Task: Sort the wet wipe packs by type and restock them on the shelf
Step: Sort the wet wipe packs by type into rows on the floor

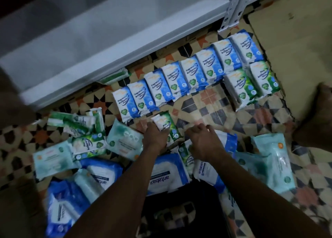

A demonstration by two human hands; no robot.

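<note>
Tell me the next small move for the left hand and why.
Probably carry the green pine pack that the left hand grips over to the two pine packs standing right of the blue row, since that is where its type is gathered.

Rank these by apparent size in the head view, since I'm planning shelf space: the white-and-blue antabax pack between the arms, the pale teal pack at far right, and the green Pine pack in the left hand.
1. antabax pack and teal pack: alike, unranked.
2. Pine pack, held by the left hand: clearly smallest, though partly covered.
</note>
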